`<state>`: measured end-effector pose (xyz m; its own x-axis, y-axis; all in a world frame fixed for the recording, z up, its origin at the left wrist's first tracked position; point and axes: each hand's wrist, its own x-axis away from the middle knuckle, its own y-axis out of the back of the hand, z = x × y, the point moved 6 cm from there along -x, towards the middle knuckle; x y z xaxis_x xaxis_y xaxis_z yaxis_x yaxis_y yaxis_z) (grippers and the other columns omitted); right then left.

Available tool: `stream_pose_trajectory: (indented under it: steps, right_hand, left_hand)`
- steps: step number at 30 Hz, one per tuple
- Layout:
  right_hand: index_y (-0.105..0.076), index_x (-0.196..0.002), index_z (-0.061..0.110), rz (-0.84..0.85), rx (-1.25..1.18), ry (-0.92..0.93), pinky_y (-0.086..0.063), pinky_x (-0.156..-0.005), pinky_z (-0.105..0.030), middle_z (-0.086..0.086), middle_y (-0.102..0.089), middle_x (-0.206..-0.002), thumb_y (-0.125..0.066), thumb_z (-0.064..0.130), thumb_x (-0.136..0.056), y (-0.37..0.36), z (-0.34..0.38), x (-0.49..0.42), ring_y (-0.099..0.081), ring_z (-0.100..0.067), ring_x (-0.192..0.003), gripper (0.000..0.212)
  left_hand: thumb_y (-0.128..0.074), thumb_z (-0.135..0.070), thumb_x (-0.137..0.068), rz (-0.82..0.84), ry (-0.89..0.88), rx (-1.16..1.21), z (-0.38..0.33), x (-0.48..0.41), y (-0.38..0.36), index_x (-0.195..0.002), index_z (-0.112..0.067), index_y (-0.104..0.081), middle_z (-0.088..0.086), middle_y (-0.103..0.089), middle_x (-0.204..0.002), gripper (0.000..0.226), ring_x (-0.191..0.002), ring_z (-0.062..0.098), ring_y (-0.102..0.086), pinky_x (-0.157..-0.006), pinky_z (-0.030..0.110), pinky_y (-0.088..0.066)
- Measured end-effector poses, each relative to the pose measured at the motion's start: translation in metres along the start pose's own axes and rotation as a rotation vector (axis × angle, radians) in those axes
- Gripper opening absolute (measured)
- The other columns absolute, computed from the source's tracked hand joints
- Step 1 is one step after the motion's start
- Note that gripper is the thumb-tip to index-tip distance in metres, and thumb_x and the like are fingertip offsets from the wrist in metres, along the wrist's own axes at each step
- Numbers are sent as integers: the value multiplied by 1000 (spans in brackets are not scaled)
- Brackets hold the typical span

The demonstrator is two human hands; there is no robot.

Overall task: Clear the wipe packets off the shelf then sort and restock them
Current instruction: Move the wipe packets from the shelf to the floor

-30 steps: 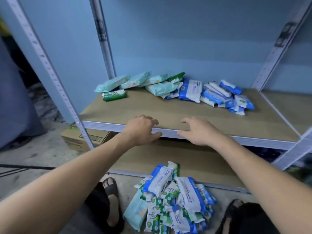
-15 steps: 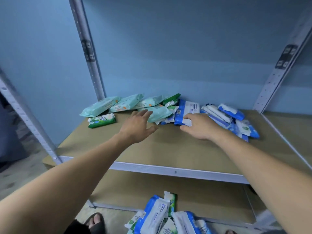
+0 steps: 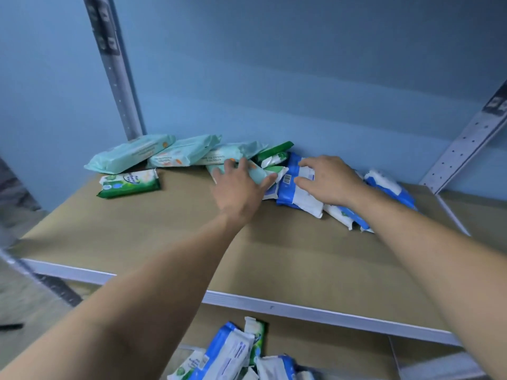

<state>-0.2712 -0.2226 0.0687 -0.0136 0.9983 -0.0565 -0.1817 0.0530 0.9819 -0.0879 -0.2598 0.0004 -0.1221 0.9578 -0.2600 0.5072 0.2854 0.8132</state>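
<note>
Reach advanced to shelf (image 3: 164, 242) back edge | left hand (image 3: 241, 193) fingers spread on teal packet (image 3: 259, 175) | right hand (image 3: 329, 182) fingers relaxed atop blue packet (image 3: 293, 194)

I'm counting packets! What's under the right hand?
The right hand rests on a blue-and-white packet with a barcode. More blue packets stick out beside the wrist; how many lie beneath hand and arm is hidden.

Plain blue wall (image 3: 301, 64) right behind my shelving. Grey perforated metal posts: left upright (image 3: 115, 69) at the back, right upright (image 3: 463, 144) far right. Brown shelf board (image 3: 164, 237) with a pale front rail (image 3: 301, 308), greyish floor (image 3: 16, 303) near left.
</note>
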Motion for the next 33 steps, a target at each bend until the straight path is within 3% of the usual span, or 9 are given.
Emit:
stream_pose_trajectory:
  steps: [5, 12, 17, 23, 28, 33]
  right_hand:
    - [-58, -137, 24, -48, -16, 36, -43, -98, -35, -8, -60, -134, -58, 43, -95, -1, 7, -17, -51, -28, -127, 46]
    - [-58, -137, 22, -58, -71, 87, -43, -97, -35, -9, -62, -130, -59, 41, -94, -12, 36, -36, -54, -29, -122, 48]
    - [-48, -147, 27, -26, -134, 118, -34, -110, -35, -10, -51, -145, -61, 53, -93, -19, 77, -58, -43, -29, -137, 62]
    - [-40, -153, 31, 117, -76, 168, -29, -115, -33, -4, -38, -158, -64, 63, -87, -39, 110, -92, -34, -26, -146, 77]
    - [-35, -153, 40, 174, 66, 136, -25, -115, -41, -8, -35, -157, -62, 72, -81, -65, 110, -116, -29, -35, -143, 83]
    - [-31, -150, 51, 173, 103, 129, -17, -117, -47, -2, -26, -163, -65, 75, -77, -72, 111, -134, -21, -31, -149, 84]
  left_hand:
    - [-59, -59, -76, -37, -1, 92, 13, 0, -2, -114, -26, -55, 1, -53, -121, 51, -111, 31, -46, -85, 41, -49]
    - [-57, -62, -65, 70, -124, 278, 69, 17, 23, -115, -33, -62, -6, -48, -125, 57, -114, 22, -52, -92, 33, -47]
    - [-51, -66, -58, 174, -213, 225, 111, 29, 52, -131, -40, -62, -8, -39, -151, 78, -132, 20, -42, -111, 33, -35]
    - [-44, -67, -61, 244, -283, 125, 144, 42, 64, -139, -38, -51, -5, -39, -154, 83, -137, 27, -31, -114, 35, -25]
    - [-43, -83, -77, 207, -300, 35, 150, 46, 58, -141, -46, -41, -9, -32, -159, 74, -141, 23, -32, -115, 40, -27]
    - [-32, -79, -84, 186, -331, -40, 151, 44, 52, -150, -49, -31, -5, -28, -162, 73, -138, 29, -34, -114, 42, -31]
